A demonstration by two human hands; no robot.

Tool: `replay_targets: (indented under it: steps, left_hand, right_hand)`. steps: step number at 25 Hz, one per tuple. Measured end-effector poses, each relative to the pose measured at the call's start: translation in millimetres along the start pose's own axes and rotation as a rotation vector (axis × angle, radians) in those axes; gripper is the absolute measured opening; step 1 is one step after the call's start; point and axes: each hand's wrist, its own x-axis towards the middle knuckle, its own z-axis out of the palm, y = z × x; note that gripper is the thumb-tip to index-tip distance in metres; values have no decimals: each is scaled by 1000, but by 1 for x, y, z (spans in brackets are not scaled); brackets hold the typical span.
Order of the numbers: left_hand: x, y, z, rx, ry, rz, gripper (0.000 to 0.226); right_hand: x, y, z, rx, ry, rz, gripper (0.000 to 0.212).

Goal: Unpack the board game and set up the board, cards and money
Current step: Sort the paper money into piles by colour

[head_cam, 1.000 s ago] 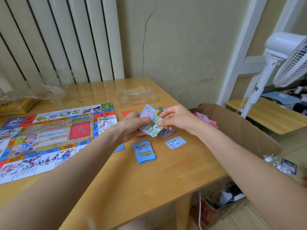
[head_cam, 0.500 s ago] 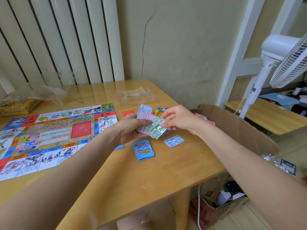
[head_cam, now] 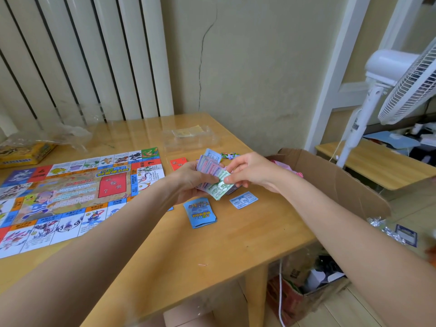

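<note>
Pale wall and white radiator fins back a wooden table (head_cam: pixel 212 251) where the game is half laid out. Above the table, just right of the board (head_cam: pixel 70 197), the money (head_cam: pixel 213 178) sits as a fanned wad of notes in the left hand (head_cam: pixel 188 182), fingers curled round its lower end. The right hand (head_cam: pixel 250 171) pinches a green note (head_cam: pixel 220 188) at the front of the wad between thumb and fingertips.

The step in hand looks like sorting the notes by value. To do it well, keep the left grip firm at one end so the fan stays readable, peel one note at a time, and lay each value in its own pile clear of the board.

Just below the hands lie the blue cards (head_cam: pixel 200 213) in a stack, and beside them a single blue note (head_cam: pixel 243 199). A red card (head_cam: pixel 178 163) lies between board and hands. Beyond is a clear tray (head_cam: pixel 191 138); right of the table, an open carton (head_cam: pixel 330 180) and a fan (head_cam: pixel 401 86).
</note>
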Motion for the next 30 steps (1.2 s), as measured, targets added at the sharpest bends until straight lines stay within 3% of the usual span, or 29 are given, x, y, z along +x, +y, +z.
replay_targets:
  steps: [5, 11, 20, 22, 27, 30]
  left_hand:
    - [2, -2, -5, -77, 44, -26, 18]
    - [-4, -7, 3, -14, 13, -85, 18]
    - [-8, -10, 8, -42, 50, -75, 21]
    - [-7, -10, 8, -29, 51, -79, 21]
    - [-9, -9, 8, 4, -22, -83, 11]
    - [-11, -6, 4, -46, -116, -107, 10]
  right_hand:
    - [-7, 10, -12, -49, -125, 171, 27]
    - [-23, 21, -27, -329, -233, 327, 19]
    - [-33, 13, -21, -849, -216, 358, 31]
    - [-30, 3, -22, -797, -117, 284, 33]
    - [-15, -10, -7, -160, -25, -34, 13]
    - [-10, -5, -5, -145, -32, -61, 16]
